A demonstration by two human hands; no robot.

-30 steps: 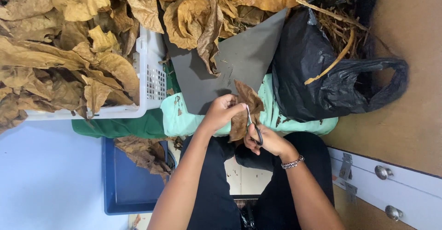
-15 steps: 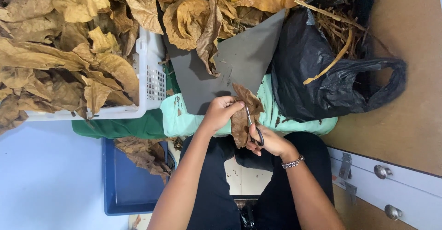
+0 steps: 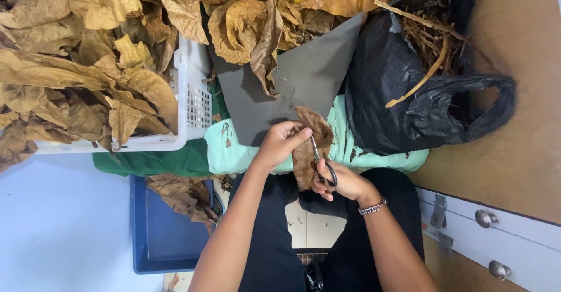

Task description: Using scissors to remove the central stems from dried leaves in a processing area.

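Two hands unmoved, left hand (image 3: 280, 143) pinching leaf (image 3: 307, 146), scissors (image 3: 323, 166) lower

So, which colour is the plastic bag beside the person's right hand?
Black. The plastic bag holds dry stems, right of the right hand, clearest in the head view.

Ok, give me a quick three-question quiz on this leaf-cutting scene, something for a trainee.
1. True or false: the right hand holds scissors against the dried brown leaf.
2. What does the left hand grip?
A. the black plastic bag
B. the dried brown leaf
C. the white basket
3. Fill in: the blue tray below the basket holds more dried ____.

Key
1. True.
2. B; the fingers pinch the leaf's upper part.
3. Leaves.
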